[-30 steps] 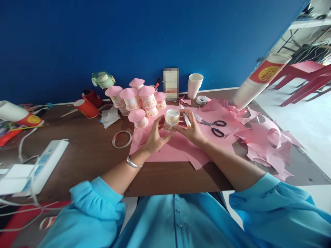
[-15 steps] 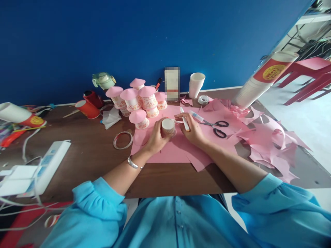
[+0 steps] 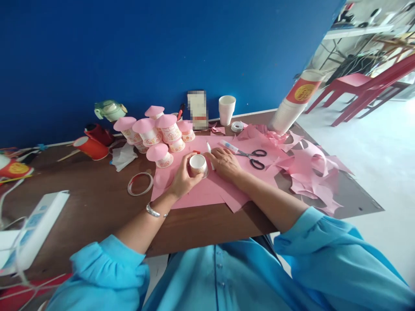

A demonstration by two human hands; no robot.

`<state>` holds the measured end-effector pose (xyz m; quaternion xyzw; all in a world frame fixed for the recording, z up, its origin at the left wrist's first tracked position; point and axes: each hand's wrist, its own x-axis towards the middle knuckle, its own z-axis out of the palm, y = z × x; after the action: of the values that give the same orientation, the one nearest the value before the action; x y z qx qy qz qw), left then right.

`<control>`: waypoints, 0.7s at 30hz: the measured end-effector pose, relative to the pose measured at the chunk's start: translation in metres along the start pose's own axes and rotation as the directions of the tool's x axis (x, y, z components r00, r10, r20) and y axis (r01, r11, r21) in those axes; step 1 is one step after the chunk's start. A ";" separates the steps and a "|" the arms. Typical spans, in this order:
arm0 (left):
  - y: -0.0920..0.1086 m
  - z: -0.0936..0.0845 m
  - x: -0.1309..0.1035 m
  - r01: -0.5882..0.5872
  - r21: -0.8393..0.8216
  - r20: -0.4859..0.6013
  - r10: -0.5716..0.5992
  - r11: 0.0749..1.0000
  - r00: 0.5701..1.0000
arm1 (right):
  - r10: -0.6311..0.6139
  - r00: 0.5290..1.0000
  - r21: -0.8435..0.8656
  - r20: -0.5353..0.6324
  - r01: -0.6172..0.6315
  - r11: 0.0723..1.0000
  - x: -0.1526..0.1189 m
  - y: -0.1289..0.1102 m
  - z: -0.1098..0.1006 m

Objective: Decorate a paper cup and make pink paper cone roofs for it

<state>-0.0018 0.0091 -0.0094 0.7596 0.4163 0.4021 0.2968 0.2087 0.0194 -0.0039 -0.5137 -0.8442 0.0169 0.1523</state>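
My left hand [image 3: 184, 178] is wrapped round the side of a small paper cup [image 3: 198, 163], whose white open mouth faces up and whose outside is printed. To the right of the cup, my right hand [image 3: 227, 162] rests palm down, low over the pink paper [image 3: 189, 194]. A white pen [image 3: 209, 148] pokes out at its fingertips, held on the thumb side; part of the pen is hidden. Just behind the cup lies a small red piece [image 3: 196, 152]. Several printed cups with pink cone roofs [image 3: 157, 152] stand behind my left hand.
Black-handled scissors [image 3: 257, 164] and a glue tube [image 3: 228, 146] lie right of my right hand. Pink scraps [image 3: 311, 168] cover the table's right side. Behind are stacked white cups [image 3: 226, 110] and a tape roll [image 3: 237, 126]. At left are another tape ring [image 3: 140, 184] and a power strip [image 3: 42, 224].
The cup has turned from base up to mouth up in my left hand. My right hand has rolled palm down with the pen. The view has swung right.
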 end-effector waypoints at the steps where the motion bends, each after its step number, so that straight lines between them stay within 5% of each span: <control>1: 0.001 0.000 0.000 0.006 -0.006 0.000 -0.006 1.000 1.000 | 0.012 1.000 -0.020 0.023 -0.011 1.000 0.000 -0.001 -0.001; 13: 0.005 -0.005 0.000 0.144 -0.104 0.071 -0.138 0.984 0.988 | 0.056 0.998 -0.074 0.024 -0.054 0.996 0.003 0.001 -0.012; 21: -0.011 -0.007 0.000 0.071 -0.253 -0.003 -0.074 0.965 0.997 | 0.094 0.996 -0.068 0.008 -0.093 0.993 -0.001 0.003 -0.018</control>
<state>-0.0118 0.0155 -0.0148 0.6974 0.3910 0.4452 0.4030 0.2171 0.0175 0.0125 -0.5574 -0.8201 -0.0018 0.1291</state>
